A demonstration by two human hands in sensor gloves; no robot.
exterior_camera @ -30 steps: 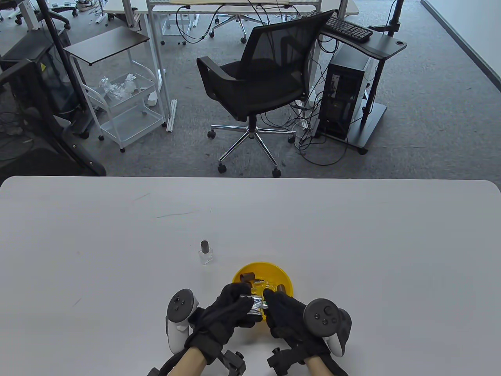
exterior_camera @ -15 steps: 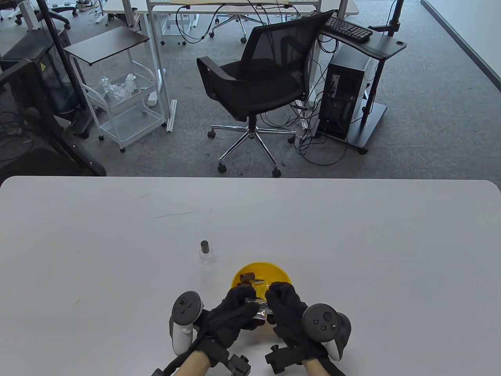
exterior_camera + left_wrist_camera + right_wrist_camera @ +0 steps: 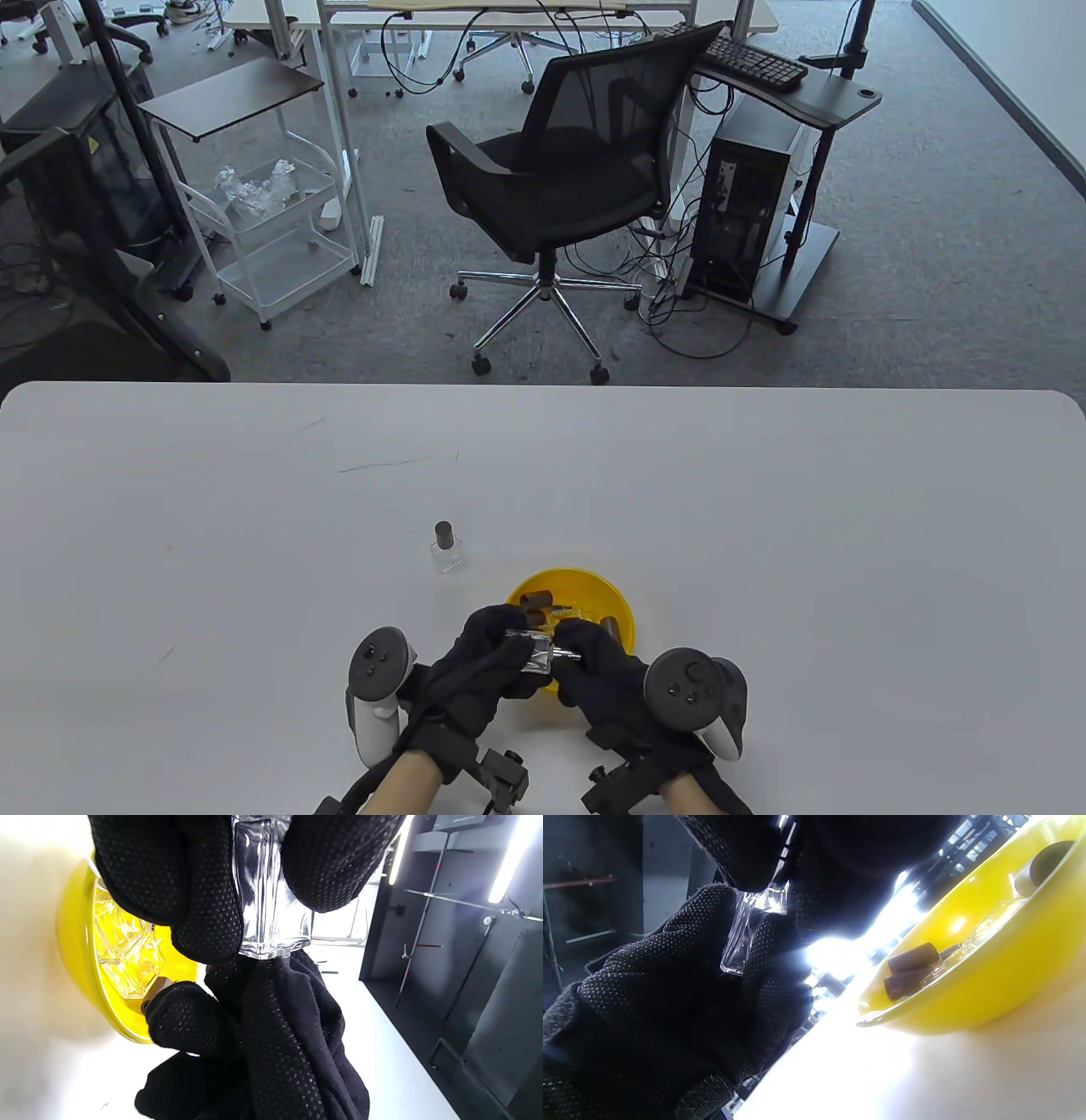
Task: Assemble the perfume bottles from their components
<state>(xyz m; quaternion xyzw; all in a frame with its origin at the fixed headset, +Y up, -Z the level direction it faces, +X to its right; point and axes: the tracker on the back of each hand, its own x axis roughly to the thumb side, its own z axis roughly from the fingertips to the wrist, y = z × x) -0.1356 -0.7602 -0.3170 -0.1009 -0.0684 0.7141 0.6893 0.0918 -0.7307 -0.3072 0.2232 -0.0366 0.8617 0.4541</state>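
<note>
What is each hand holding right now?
Left hand: grips the glass bottle.
Right hand: pinches a small metal part at the bottle.

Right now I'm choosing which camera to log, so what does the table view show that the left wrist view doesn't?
Only the table view shows the finished capped bottle standing apart on the white table, and both trackers. Only the left wrist view shows the left hand's fingers pinching the clear glass bottle by its sides. Both show the yellow bowl of parts and the right hand at the bottle's end.

Grey carpet floor [image 3: 916,280], black mesh office chair [image 3: 568,170], white wire cart [image 3: 271,229], possibly a computer tower [image 3: 747,212]
</note>
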